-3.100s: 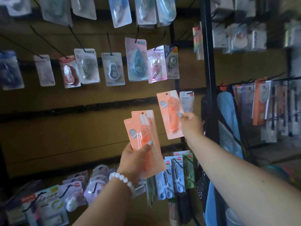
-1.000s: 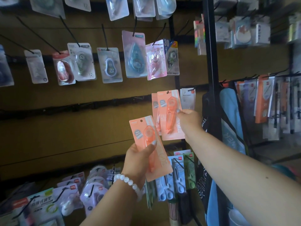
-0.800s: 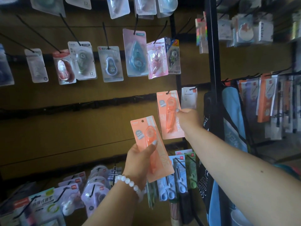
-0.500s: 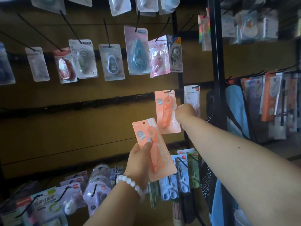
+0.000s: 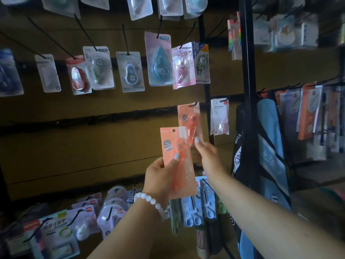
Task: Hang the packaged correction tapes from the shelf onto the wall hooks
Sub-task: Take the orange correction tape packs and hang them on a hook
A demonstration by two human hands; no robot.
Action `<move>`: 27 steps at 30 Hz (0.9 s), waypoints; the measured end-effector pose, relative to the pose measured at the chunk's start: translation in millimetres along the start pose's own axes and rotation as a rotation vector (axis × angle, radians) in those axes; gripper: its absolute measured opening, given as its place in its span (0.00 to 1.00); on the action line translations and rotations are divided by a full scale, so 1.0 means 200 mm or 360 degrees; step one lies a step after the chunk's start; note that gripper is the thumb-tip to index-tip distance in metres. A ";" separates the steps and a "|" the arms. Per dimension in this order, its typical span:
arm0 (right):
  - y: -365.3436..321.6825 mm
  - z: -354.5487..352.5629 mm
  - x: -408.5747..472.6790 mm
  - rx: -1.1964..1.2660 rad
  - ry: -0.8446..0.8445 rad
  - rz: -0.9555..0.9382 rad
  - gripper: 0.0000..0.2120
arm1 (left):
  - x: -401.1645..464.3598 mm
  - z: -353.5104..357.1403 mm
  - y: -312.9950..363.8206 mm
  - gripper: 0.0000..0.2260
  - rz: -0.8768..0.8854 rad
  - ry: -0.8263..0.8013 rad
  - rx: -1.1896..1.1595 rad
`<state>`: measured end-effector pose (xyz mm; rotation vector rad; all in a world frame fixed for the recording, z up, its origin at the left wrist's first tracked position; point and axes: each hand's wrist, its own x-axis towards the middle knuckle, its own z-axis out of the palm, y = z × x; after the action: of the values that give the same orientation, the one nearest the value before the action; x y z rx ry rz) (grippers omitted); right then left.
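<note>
Left hand (image 5: 160, 176) pinches an orange correction tape pack (image 5: 178, 161) at frame centre. Right hand (image 5: 207, 152) fingers touch its edge, grip unclear. Light, stiff card; hold below the hang hole.

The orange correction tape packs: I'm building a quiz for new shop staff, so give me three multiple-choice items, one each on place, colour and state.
1. Where is the hung orange pack?
A. On a wall hook left of the white pack
B. Lying on the bottom shelf
C. In the top row

2. What colour is the bracelet on the left wrist?
A. Black
B. White
C. Green

3. What is the left hand doing?
A. Hanging empty
B. Holding a pair of scissors
C. Holding an orange pack upright

Answers: 1 A, its top hangs on a black hook beside the white pack. 2 B, pale white beads ring the wrist. 3 C, thumb and fingers pinch the pack, while the right hand reaches toward it.
</note>
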<state>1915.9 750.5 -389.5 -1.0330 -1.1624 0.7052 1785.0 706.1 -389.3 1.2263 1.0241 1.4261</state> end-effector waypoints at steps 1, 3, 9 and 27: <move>0.00 0.00 -0.05 0.0033 -0.0107 -0.0021 0.22 | 0.00 0.01 0.00 0.21 0.0011 0.0007 0.0007; 0.00 0.00 -0.11 0.0040 -0.0203 -0.0082 0.22 | 0.00 0.02 0.01 0.17 0.0028 0.0022 -0.0007; -0.03 -0.01 -0.08 0.0198 -0.0219 -0.0050 0.19 | 0.02 0.05 0.01 0.11 0.0068 -0.0007 -0.0087; -0.22 -0.12 0.27 -0.0084 0.0188 0.0025 0.11 | 0.03 0.01 -0.02 0.10 0.0072 0.0005 -0.0114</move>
<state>1951.5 772.7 -329.0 -1.1142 -1.0765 0.6204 1786.4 712.6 -392.7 1.2023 0.9447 1.4877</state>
